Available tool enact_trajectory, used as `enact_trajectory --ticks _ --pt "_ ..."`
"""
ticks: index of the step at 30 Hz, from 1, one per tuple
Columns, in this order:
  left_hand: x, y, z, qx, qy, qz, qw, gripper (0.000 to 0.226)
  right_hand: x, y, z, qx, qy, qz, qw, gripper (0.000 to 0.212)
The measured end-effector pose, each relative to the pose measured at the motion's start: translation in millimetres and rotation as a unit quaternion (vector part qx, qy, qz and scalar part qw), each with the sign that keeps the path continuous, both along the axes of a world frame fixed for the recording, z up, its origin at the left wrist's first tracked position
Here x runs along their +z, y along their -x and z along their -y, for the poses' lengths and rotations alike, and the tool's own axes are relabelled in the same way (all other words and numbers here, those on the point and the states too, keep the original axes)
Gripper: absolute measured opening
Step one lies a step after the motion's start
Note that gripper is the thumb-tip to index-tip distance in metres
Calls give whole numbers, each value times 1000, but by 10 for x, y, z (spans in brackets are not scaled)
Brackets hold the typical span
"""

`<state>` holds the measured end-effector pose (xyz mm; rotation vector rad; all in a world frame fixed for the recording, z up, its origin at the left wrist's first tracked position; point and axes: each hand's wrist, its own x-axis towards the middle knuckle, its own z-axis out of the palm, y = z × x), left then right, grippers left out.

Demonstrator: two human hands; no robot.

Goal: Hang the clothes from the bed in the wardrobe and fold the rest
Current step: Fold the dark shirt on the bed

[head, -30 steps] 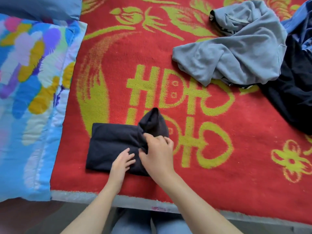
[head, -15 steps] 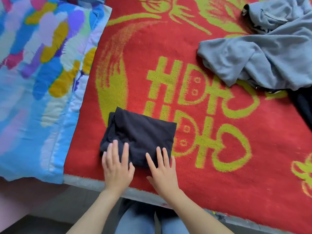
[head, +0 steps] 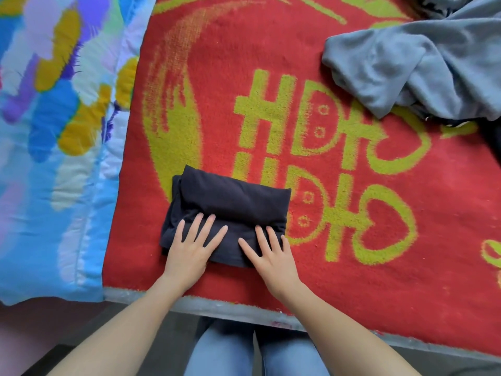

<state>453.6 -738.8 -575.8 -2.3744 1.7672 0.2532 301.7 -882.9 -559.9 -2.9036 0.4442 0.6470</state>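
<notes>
At the far left a multicoloured quilt (head: 54,131) lies on the bed, its long edge running down beside a red blanket (head: 217,77) patterned in yellow-green. The quilt's near corner reaches the bed's front edge (head: 230,308), a grey strip that slants across the lower part of the view.

The folded dark garment (head: 233,202) sits on the red blanket close to that front edge, just right of the quilt but apart from it, with a thin band of bare blanket between. Its top flap is doubled over, and its left side shows stacked layers.

The left hand (head: 189,253) lies flat on the garment's near left part, fingers (head: 207,226) straight and spread. The right hand (head: 271,259) presses the near right corner the same way, fingers apart, gripping nothing.

Right of the garment the blanket lies bare across a wide stretch. At the upper right a crumpled grey garment (head: 420,71) lies well apart, and a dark cloth (head: 490,137) shows at the frame edge below it.
</notes>
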Motion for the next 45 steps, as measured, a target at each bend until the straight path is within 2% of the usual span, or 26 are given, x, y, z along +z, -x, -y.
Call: enact_trajectory --ticks 2,3,6,10,15,18,22,25,28,31,36,41,45 --pt "-16 -62 -6 -7 31 5 999 65 -1 -3 59 11 7 32 999 67" --pt "-23 -82 3 -9 46 2 999 59 4 -12 79 16 9 47 999 63" --pt "-8 -139 37 -12 88 -3 996 54 69 -54 138 27 0 87 996 58" --pt "203 -188 81 -9 127 -18 992 51 342 -107 207 42 -3 111 993 64" --pt "954 -231 36 39 131 -3 991 52 1012 -317 322 103 2 152 983 62" --pt "1469 -38 -195 103 136 33 985 55 1474 -415 287 180 11 172 968 63" --pt "2047 415 -649 219 157 112 956 44 2012 -483 53 306 23 214 927 63" --pt "2414 952 -1156 325 167 173 915 45 2428 -493 -362 423 20 243 873 64" --pt "2699 1494 -1637 419 154 213 869 49 2751 -419 -885 512 11 258 819 74" --pt "2973 2226 -2172 532 129 233 804 63 3032 -163 -1558 600 -8 259 757 83" --pt "3221 3319 -2779 653 91 227 717 78 3288 417 -2483 702 -24 265 661 78" --pt "3275 4104 -3233 698 69 229 675 74 3278 1002 -3104 740 -39 249 624 79" --pt "3193 4582 -3694 685 42 250 683 42 3183 1457 -3592 742 -44 235 626 80"
